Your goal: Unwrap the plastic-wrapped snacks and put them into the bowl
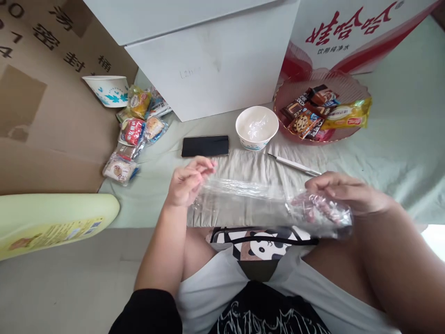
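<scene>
A clear plastic bag point(239, 202) is stretched sideways between my two hands, above the front edge of the cloth-covered surface. My left hand point(189, 181) pinches its left end with thumb and fingers. At the other end, my right hand point(347, 190) grips the bag, where reddish bits bunch up inside; blur hides what they are. Just beyond the bag stands a white paper bowl point(257, 127) with crumpled clear plastic in it. A white pen-like tool point(294, 164) lies near my right hand. The black phone point(205, 146) rests flat beyond my left hand.
A pink clear bowl point(280, 118) holds several wrapped snacks at the right. More wrapped snacks point(132, 132) lie at the left by a tipped paper bowl point(109, 90). White boxes point(208, 69) and a cardboard box point(45, 106) wall the back and left. A yellow-green bottle point(55, 222) juts in.
</scene>
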Tool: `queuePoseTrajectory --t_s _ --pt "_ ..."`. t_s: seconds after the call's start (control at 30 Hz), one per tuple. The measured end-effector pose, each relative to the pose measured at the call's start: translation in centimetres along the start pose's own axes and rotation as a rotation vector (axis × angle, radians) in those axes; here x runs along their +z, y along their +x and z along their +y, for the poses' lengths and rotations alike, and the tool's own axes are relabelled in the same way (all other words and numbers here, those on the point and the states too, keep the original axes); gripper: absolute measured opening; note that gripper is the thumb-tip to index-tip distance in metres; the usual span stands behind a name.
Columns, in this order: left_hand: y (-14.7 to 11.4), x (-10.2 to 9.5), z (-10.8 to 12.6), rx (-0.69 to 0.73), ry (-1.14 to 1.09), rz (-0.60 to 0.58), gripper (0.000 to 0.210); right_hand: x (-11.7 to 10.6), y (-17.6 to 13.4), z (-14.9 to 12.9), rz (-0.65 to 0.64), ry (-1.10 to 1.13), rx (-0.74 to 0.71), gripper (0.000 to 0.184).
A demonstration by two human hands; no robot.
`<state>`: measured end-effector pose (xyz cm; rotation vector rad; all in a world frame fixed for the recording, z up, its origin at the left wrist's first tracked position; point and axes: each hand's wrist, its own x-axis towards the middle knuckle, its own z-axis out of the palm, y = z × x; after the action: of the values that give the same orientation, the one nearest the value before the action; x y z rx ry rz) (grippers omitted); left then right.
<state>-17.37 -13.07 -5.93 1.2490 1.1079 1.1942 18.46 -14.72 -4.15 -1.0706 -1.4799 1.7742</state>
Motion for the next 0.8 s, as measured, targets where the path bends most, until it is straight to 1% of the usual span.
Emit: queuePoseTrajectory --t_s 0.03,0.07,0.1,0.13,0.17,0.2,0.23,0.27,0.3,0.33,0.37,0.4,0.43,0.47,0.5,0.53,0.57,0.63,0.7,0.73,0.8 --pt "0.1 0.3 0.1 -0.140 -0.078 -0.036 0.054 -0.1 0.4 0.4 -0.080 0.055 0.037 0.050" --pt "0.3 0.7 0.2 -0.281 -0.121 -0.071 0.053 0.0 0.9 0.9 -0.078 0.092 0.038 0.048" --pt "0.5 1.1 0.1 -0.406 -0.136 -0.106 0.052 0.3 1.5 1.5 -0.017 0.114 0.016 0.045" --pt "0.8 1.6 0.0 -0.509 -0.133 -0.147 0.051 0.8 2.2 2.1 0.087 0.138 -0.017 0.043" --pt "1.0 2.1 -0.2 -0.588 -0.125 -0.192 0.049 1.6 2.8 2.7 0.135 0.152 -0.035 0.042" --pt "1.3 2.6 -0.5 -0.646 -0.121 -0.241 0.046 2.5 3.3 3.2 0.095 0.165 -0.026 0.045" --pt "1.4 3.0 -0.7 -0.689 -0.124 -0.295 0.044 3.5 3.8 3.6 -0.002 0.175 0.001 0.050" --pt "1.5 3.3 -0.9 -0.713 -0.140 -0.344 0.044 4.6 4.1 3.9 -0.118 0.168 0.040 0.053" --pt "1.6 3.4 -1.1 -0.722 -0.175 -0.386 0.046 5.6 4.3 4.0 -0.222 0.136 0.081 0.050" --pt "1.5 3.5 -1.2 -0.717 -0.224 -0.414 0.050 6.4 4.3 4.1 -0.313 0.078 0.125 0.040" --pt "1.5 3.5 -1.3 -0.690 -0.286 -0.412 0.055 7.1 4.4 4.1 -0.380 0.010 0.162 0.028" --pt "1.4 3.5 -1.4 -0.641 -0.350 -0.379 0.059 7.5 4.3 4.0 -0.424 -0.046 0.192 0.020" --pt "1.3 3.5 -1.4 -0.577 -0.411 -0.319 0.063 7.8 4.3 4.0 -0.442 -0.074 0.209 0.017" --pt "1.1 3.5 -1.5 -0.508 -0.461 -0.250 0.068 7.9 4.2 3.9 -0.430 -0.067 0.211 0.018" --pt "1.0 3.7 -1.7 -0.446 -0.500 -0.195 0.072 7.9 4.3 3.9 -0.380 -0.030 0.191 0.019" --pt "0.9 4.0 -1.8 -0.407 -0.530 -0.172 0.077 7.9 4.4 3.9 -0.303 0.020 0.162 0.021" --pt "0.8 4.3 -2.1 -0.400 -0.554 -0.199 0.083 7.9 4.5 3.9 -0.206 0.066 0.128 0.024" --pt "0.7 5.1 -2.6 -0.459 -0.583 -0.351 0.098 7.9 4.8 4.1 0.002 0.100 0.074 0.030" --pt "0.7 5.8 -3.1 -0.529 -0.578 -0.488 0.106 8.0 5.1 4.1 0.166 0.049 0.065 0.031" --pt "0.7 6.0 -3.3 -0.549 -0.568 -0.519 0.106 8.0 5.2 4.1 0.223 -0.001 0.072 0.030" --pt "0.7 6.3 -3.4 -0.567 -0.536 -0.521 0.098 8.0 5.1 4.1 0.310 -0.130 0.080 0.027"
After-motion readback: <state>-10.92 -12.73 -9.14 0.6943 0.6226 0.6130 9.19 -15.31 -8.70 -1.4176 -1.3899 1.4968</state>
